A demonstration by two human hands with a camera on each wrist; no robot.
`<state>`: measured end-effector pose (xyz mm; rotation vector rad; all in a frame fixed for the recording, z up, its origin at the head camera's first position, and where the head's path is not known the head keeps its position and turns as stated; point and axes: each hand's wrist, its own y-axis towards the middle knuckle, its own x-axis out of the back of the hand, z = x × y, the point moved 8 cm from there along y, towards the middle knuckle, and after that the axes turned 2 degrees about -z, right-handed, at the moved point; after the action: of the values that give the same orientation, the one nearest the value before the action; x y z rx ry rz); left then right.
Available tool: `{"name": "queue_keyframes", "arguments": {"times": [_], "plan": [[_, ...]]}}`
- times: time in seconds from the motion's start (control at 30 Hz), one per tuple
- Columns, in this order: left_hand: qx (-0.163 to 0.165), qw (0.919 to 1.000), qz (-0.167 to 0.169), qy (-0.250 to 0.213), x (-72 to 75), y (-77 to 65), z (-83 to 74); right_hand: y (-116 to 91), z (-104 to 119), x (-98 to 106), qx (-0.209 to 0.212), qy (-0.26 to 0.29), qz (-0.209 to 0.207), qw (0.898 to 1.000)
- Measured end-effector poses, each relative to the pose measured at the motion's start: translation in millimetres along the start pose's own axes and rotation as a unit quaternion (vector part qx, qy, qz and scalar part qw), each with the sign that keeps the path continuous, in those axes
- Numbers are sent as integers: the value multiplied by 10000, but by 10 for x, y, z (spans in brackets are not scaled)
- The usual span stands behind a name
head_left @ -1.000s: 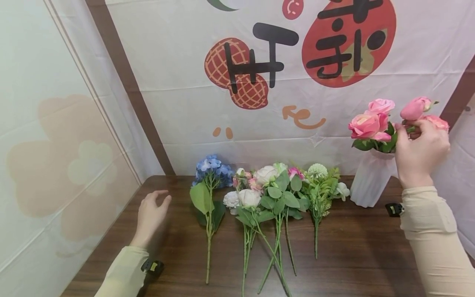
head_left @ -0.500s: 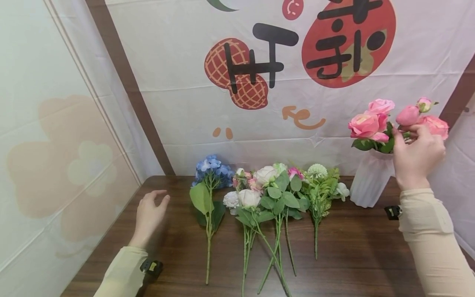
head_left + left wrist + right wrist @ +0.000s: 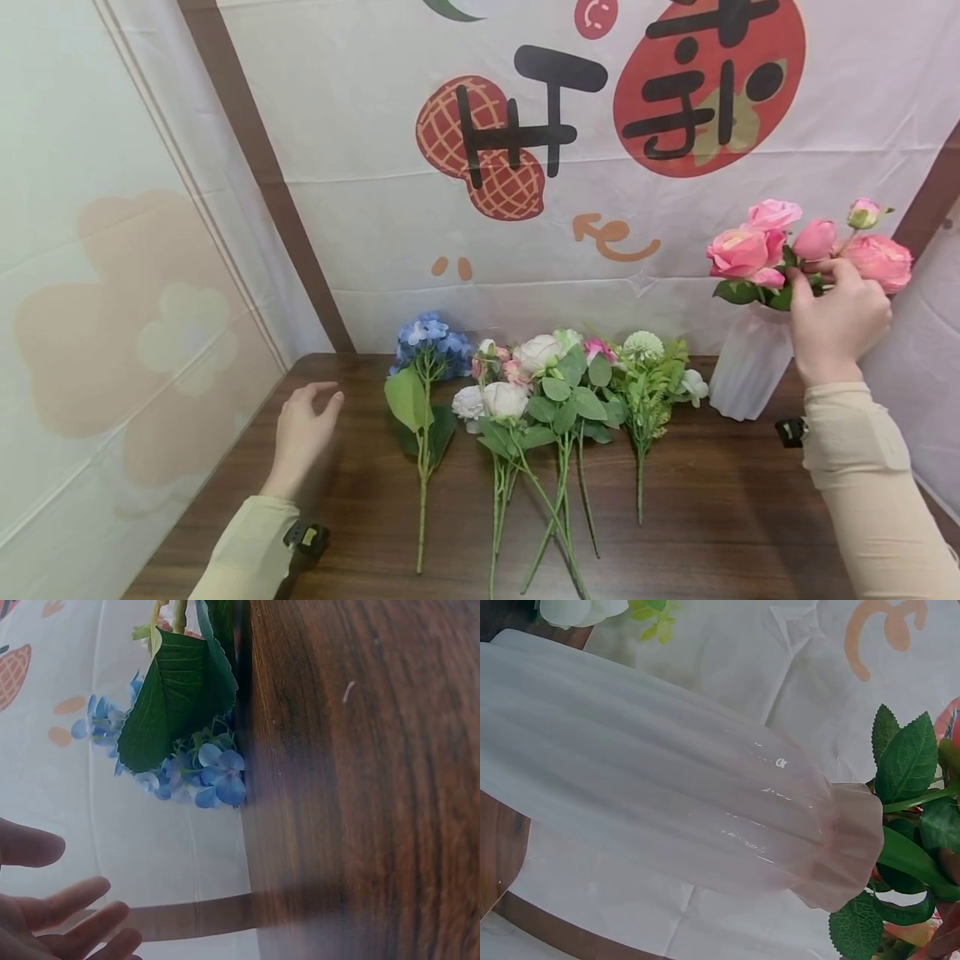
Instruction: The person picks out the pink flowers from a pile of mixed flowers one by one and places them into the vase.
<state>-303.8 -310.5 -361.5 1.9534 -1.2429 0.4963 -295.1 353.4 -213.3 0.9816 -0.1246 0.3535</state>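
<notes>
At the right, my right hand [image 3: 840, 321] pinches the stem of a pink peony spray [image 3: 879, 262] just above the white fluted vase [image 3: 750, 362]. The spray bears a round bud and a small pale bud. Pink roses [image 3: 742, 250] stand in the vase beside it. In the right wrist view the frilled vase mouth [image 3: 847, 847] has green stems and leaves [image 3: 906, 757] coming out of it; most of the hand is outside that view. My left hand [image 3: 303, 433] is over the table's left side, fingers relaxed and holding nothing, near the blue hydrangea [image 3: 431, 342].
Several artificial flowers lie on the brown wooden table [image 3: 360, 533]: white roses [image 3: 506, 402] with crossing stems in the middle, and a green bunch with a pale pompom flower [image 3: 642, 346] close to the vase. A printed cloth [image 3: 360, 242] hangs behind the table.
My right hand has moved slightly left and down, bringing the peony spray lower over the vase mouth and turning its buds. The left hand has hardly moved.
</notes>
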Motion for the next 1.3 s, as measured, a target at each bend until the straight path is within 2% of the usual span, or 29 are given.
{"name": "queue_keyframes", "arguments": {"times": [0.23,0.4,0.7,0.8,1.07,1.2,1.3], "plan": [[-14,10000,-13,33,-9,1,-19,4,-8,-19,79,-75,-20,9999],[27,10000,53,53,-26,7,-27,10,-30,-18,25,27,137,9999],[31,9999,138,95,-85,32,-17,44,-117,-3,-464,241,294,9982],[18,9998,182,115,-127,32,-29,22,-103,33,-559,353,155,9977],[-95,9987,471,172,-282,64,-179,-65,110,268,-366,924,-706,9925],[-106,9971,696,284,-383,89,-265,-146,270,322,-136,1111,-783,9906],[-84,9961,820,321,-454,97,-334,-220,369,316,-52,1218,-691,9901]]}}
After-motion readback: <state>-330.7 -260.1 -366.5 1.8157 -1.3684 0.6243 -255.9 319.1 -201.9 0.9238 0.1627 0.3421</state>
